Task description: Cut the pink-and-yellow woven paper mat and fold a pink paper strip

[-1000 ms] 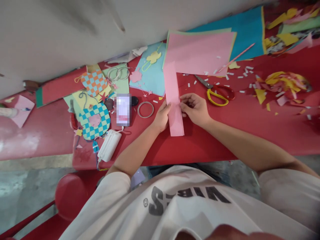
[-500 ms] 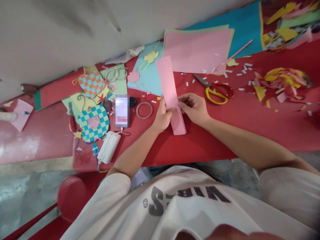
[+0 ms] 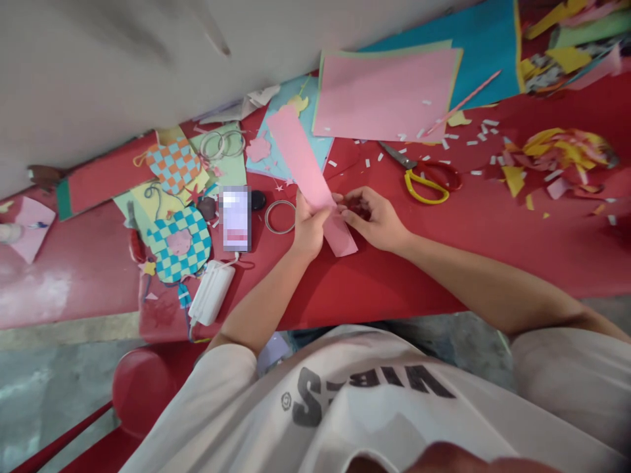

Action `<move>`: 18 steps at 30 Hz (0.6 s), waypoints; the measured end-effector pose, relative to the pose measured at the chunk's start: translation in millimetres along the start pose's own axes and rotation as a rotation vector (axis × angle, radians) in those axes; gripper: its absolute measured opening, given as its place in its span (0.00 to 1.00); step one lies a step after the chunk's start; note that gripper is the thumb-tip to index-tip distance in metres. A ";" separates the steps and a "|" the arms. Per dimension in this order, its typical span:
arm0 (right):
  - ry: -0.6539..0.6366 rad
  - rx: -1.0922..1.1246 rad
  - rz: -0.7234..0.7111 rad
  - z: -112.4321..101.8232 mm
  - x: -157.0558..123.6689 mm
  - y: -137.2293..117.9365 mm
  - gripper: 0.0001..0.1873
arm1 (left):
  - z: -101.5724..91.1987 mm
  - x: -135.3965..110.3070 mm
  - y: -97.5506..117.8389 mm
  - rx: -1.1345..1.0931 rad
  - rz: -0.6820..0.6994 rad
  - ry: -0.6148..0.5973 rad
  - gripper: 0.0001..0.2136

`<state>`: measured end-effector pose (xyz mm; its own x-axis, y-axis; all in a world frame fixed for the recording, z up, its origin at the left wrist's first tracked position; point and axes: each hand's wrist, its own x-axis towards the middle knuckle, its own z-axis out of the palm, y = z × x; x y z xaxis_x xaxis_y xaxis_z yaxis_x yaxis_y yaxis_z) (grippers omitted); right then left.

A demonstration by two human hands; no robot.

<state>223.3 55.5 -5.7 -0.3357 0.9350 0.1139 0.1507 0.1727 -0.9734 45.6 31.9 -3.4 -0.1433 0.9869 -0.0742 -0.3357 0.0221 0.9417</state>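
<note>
Since the paper is thin and pinched at its middle, my main worry is a tear or a crooked crease if the two hands pull unevenly. Going left to right on the red bench [image 3: 374, 289]: the checkered woven paper piece [image 3: 178, 244], the white charger [image 3: 211, 292] and the blurred phone [image 3: 234, 218] sit close to the left forearm [image 3: 261, 299], so a careless swing could knock them. The wire ring [image 3: 279, 217] lies just beside the left hand [image 3: 309, 230], its fingers [image 3: 306, 209] closed and pinching the pink paper strip [image 3: 298, 154]. That strip rises toward the far left, bent at the hands, its short end flopping near. The right hand [image 3: 372, 218] lies low and flat at the wrist, fingers [image 3: 351, 205] drawn together at the strip's edge; can't tell if they grip it. The yellow-and-red scissors [image 3: 419, 176] lie further right, beside loose paper scraps [image 3: 557, 151].
</note>
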 end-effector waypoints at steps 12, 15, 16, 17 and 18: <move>-0.147 -0.192 -0.023 -1.9 -8.8 -4.9 0.19 | -4.4 6.7 8.4 -0.118 0.108 0.165 0.32; -0.212 -0.282 -0.053 -2.3 -9.2 -6.9 0.24 | -4.5 7.8 8.7 -0.102 0.141 0.204 0.31; -0.234 -0.319 -0.063 -2.4 -9.4 -7.8 0.27 | -4.6 8.1 8.9 -0.096 0.148 0.222 0.31; -0.254 -0.357 -0.077 -2.3 -9.8 -8.6 0.30 | -4.8 8.5 9.2 -0.092 0.157 0.238 0.30; -0.269 -0.398 -0.095 -2.0 -10.4 -9.1 0.34 | -5.1 8.8 9.4 -0.095 0.168 0.251 0.29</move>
<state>227.2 44.8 2.4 -0.5856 0.8053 0.0921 0.4337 0.4073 -0.8037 36.5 40.0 3.2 -0.4252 0.9050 -0.0102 -0.3714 -0.1642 0.9138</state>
